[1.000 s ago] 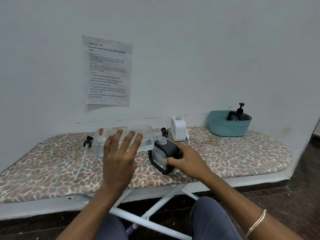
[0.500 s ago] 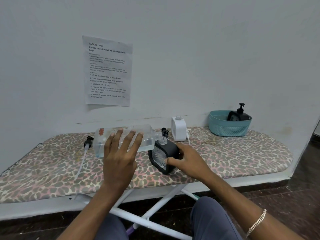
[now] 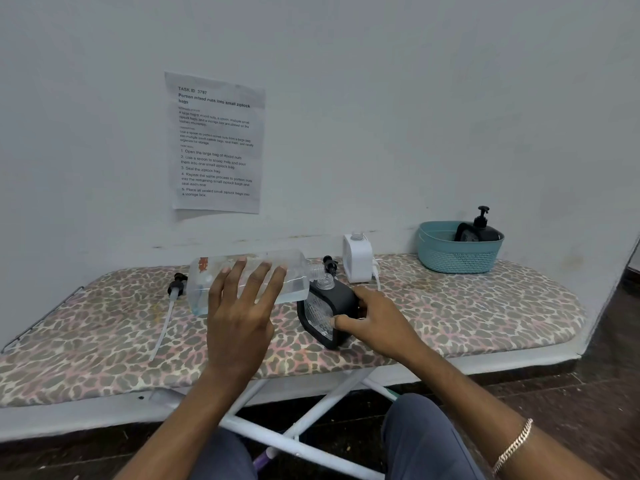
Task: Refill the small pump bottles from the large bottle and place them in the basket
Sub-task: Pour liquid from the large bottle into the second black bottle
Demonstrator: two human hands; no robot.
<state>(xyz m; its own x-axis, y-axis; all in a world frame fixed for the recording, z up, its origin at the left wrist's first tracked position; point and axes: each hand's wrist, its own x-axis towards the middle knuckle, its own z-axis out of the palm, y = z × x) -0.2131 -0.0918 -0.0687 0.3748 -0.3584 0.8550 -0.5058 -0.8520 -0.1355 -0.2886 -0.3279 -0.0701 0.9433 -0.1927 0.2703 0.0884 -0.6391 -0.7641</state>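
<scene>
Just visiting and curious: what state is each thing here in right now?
Large clear bottle: tipped sideways, uncapped, left hand holds it.
Small black bottle: pump off, tilted, right hand holds it.
White bottle: upright, pump off.
Basket: holds one black pump bottle.
Loose pump: lying flat.

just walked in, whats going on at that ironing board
A person is mid-refill. The left hand holds the large clear bottle tipped sideways, neck at the open mouth of a black bottle that the right hand steadies on the board. Another black pump bottle sits in the teal basket; a white bottle stands by the wall.
</scene>
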